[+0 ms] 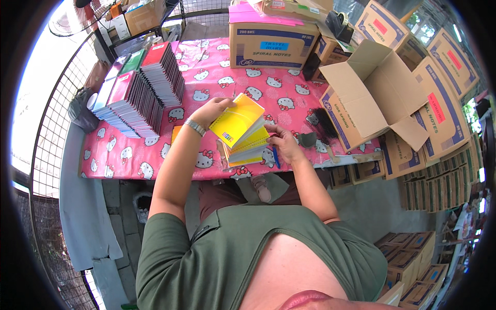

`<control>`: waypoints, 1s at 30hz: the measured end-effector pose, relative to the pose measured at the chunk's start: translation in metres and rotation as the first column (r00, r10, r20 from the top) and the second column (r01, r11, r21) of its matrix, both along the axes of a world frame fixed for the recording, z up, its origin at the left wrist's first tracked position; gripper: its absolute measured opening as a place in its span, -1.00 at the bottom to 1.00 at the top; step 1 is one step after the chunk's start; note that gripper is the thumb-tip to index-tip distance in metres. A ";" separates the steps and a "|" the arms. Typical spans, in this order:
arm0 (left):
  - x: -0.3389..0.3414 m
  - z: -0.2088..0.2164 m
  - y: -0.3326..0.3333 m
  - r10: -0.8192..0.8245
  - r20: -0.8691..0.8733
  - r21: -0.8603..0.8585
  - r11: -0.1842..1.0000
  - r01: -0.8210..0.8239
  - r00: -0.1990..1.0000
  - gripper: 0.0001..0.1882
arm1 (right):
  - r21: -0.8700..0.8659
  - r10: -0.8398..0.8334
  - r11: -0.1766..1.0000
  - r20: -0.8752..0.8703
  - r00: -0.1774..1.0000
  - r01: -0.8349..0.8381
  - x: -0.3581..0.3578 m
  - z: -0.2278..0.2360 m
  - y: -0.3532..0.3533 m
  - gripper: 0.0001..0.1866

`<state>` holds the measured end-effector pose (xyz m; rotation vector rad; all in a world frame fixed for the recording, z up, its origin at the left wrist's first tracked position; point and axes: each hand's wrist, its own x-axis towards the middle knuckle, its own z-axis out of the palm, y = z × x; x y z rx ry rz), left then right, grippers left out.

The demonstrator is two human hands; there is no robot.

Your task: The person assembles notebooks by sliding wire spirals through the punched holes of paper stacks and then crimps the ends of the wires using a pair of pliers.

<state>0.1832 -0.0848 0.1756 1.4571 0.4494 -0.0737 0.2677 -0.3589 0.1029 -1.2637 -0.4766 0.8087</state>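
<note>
My left hand (214,111), a metal-banded watch on its wrist, grips a small yellow spiral notebook (237,120) by its upper left side and holds it tilted. Beneath and nearer to me is a stack of similar yellow notebooks (247,153), partly covered by the held one. At the right edge of that stack, my right hand (285,144) has its thumb and fingers bent together on a notebook's side. A blue pen (276,158) lies just below my right fingers. An orange-edged item (176,133) shows partly behind my left forearm.
Tall stacks of spiral notebooks (135,98) stand at the left of the pink patterned table (206,77). A closed carton (271,49) sits at the back. To the right are an open carton (356,108), a black brush (324,124) and more piled cartons (439,111).
</note>
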 end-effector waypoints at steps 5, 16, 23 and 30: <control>-0.023 0.012 -0.005 0.252 0.200 -0.389 0.907 -0.159 0.947 -0.60 | -0.177 -0.130 0.969 0.237 0.963 0.174 0.005 0.007 -0.001 -0.45; -0.037 0.005 -0.089 0.776 0.177 -0.689 0.537 -0.487 0.605 -0.68 | 0.094 0.028 0.996 -0.374 0.927 0.008 0.006 0.097 0.031 -0.46; -0.054 -0.002 -0.067 0.706 0.232 -0.820 0.512 -0.256 0.669 -0.66 | 0.038 0.099 0.994 -0.016 0.995 -0.098 0.005 0.114 0.036 -0.67; -0.065 -0.003 -0.073 0.684 0.180 -0.822 0.499 -0.274 0.707 -0.74 | -0.009 0.136 0.991 -0.058 0.989 -0.136 -0.001 0.122 0.045 -0.76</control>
